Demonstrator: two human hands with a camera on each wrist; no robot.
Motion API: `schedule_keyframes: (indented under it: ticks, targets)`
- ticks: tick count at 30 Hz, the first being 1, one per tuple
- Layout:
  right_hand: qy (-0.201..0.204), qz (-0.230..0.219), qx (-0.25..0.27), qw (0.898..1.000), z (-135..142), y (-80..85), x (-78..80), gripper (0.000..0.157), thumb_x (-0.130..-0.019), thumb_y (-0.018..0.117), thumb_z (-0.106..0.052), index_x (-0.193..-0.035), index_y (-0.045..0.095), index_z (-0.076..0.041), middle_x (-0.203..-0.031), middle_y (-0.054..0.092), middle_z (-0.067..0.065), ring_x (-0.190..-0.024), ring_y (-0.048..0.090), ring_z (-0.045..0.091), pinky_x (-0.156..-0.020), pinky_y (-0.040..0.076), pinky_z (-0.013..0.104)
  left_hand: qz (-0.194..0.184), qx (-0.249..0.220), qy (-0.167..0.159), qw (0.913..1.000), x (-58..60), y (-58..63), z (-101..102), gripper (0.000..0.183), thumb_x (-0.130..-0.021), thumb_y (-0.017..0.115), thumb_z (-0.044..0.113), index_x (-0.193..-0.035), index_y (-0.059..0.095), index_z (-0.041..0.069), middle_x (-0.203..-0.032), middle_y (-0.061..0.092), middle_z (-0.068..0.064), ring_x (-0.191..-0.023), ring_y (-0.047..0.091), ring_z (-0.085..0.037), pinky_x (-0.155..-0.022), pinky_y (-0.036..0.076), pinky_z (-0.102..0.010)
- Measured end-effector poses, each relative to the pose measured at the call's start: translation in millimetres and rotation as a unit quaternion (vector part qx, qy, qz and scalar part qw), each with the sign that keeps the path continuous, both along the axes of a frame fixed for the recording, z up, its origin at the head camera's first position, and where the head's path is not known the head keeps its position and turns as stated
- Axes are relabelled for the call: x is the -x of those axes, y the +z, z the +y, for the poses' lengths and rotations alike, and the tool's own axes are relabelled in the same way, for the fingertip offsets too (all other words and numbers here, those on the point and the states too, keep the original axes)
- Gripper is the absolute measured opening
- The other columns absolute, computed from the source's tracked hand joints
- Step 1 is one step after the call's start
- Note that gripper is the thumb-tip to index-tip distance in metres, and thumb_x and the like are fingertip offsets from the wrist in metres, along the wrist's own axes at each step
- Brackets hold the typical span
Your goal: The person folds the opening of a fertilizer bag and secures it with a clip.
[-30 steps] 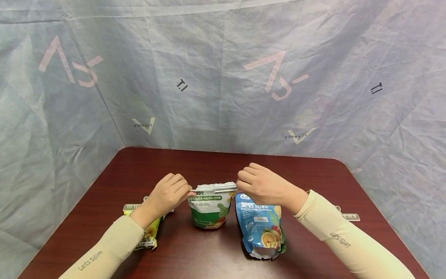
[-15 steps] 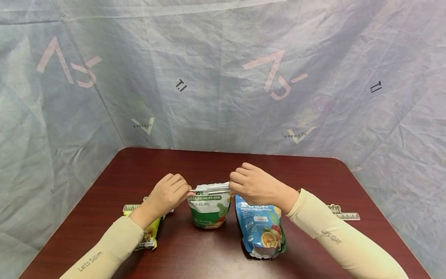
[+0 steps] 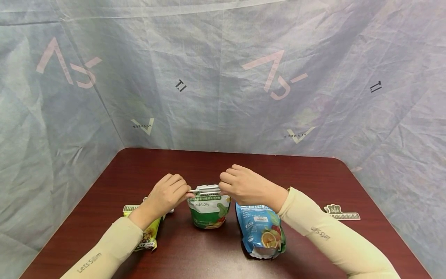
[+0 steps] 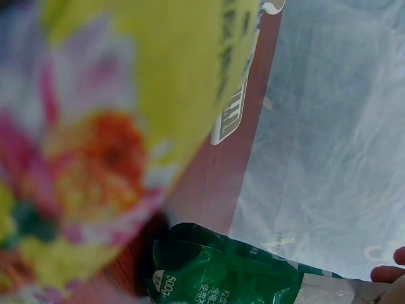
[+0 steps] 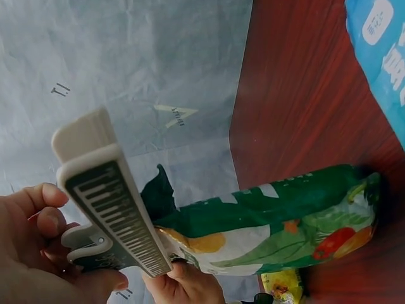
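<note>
In the head view, at six o'clock, my left hand (image 3: 170, 192) pinches the top corner of the green-and-white bag (image 3: 208, 212) and my right hand (image 3: 246, 186) grips a clip (image 3: 210, 193) at its top edge; the blue bag (image 3: 258, 228) sits at five, the yellow bag (image 3: 152, 233) at seven. From my left wrist, the yellow bag blurs at ten. From my right, the clip is at eight; I can't tell how far it encloses the bag.

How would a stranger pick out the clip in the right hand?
On the dark red table, find the green-and-white bag between the left hand and right hand. The clip sits across its top, pinched by the right hand. Pale with a piano-key print, it is the only clip held: one lookalike lies near the right sleeve, another by the yellow bag.
</note>
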State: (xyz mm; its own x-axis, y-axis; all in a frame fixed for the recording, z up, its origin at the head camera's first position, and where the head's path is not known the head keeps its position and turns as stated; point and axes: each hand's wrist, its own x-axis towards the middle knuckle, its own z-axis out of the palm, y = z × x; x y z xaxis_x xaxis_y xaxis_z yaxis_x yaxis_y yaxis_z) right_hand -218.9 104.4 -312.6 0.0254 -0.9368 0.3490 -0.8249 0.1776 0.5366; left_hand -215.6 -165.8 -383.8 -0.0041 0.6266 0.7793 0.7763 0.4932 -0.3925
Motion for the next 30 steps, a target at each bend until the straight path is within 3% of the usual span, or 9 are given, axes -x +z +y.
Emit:
schedule_keyframes:
  ticks: [9,30]
  targets:
    - [0.0,-0.001,0.002,1.0,-12,1.0,-2.7,0.02,-0.085,0.064,-0.024,-0.077,0.049,-0.013,-0.074,0.04,-0.001,-0.063,0.035,0.014,-0.062,0.03,0.029,-0.008,0.003,0.004,1.0,-1.2,1.0,-1,0.037,-0.093,0.049,0.035,-0.076,0.059,0.005,-0.071,0.056,-0.001,-0.065,0.051,-0.02,-0.055,0.037,-0.031]
    - [-0.013,-0.008,-0.003,1.0,-32,-2.5,-3.6,0.02,-0.089,0.059,-0.024,-0.075,0.049,-0.014,-0.072,0.039,-0.001,-0.061,0.036,0.013,-0.061,0.031,0.027,-0.027,-0.003,0.007,0.9996,-4.1,3.9,-3,0.037,-0.09,0.056,0.039,-0.073,0.058,0.006,-0.07,0.054,-0.002,-0.064,0.049,-0.021,-0.054,0.035,-0.031]
